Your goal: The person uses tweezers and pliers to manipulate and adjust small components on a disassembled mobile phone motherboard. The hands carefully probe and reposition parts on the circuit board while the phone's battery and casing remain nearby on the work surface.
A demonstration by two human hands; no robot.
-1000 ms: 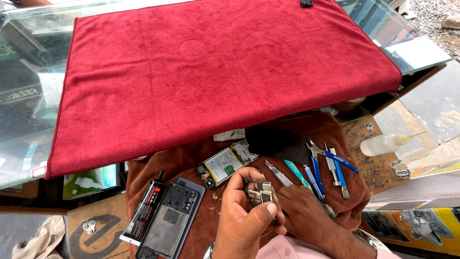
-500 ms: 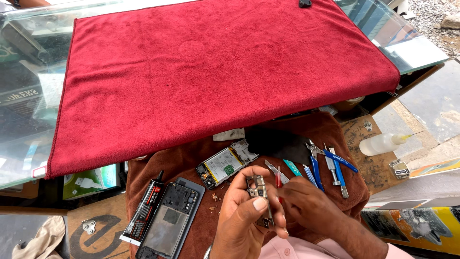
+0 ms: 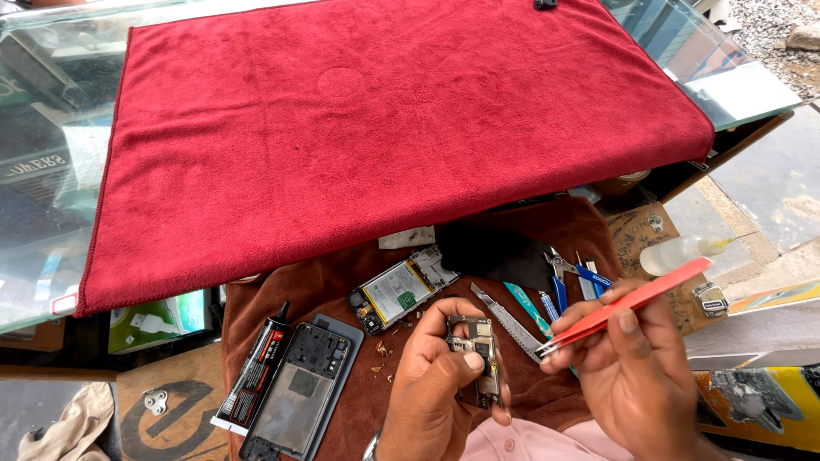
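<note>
My left hand (image 3: pixel 436 384) holds a small phone circuit board (image 3: pixel 478 354) upright over the brown cloth (image 3: pixel 342 282). Just to its right, my right hand (image 3: pixel 632 367) pinches red tweezers (image 3: pixel 628 306), their tip pointing left toward the board without touching it. A phone frame with its battery (image 3: pixel 401 290) lies above my left hand. A dark phone back shell (image 3: pixel 301 388) lies to the left, with a black glue tube (image 3: pixel 260 365) beside it.
A large red towel (image 3: pixel 384 128) covers the glass counter (image 3: pixel 43 154) beyond the work spot. Blue-handled tools and pliers (image 3: pixel 564 282) lie near my right hand. A clear squeeze bottle (image 3: pixel 679 253) rests at the right. Small debris dots the brown cloth.
My right hand has lifted away from the board and now holds red tweezers up at the right. My left hand keeps the board, turned more upright.
</note>
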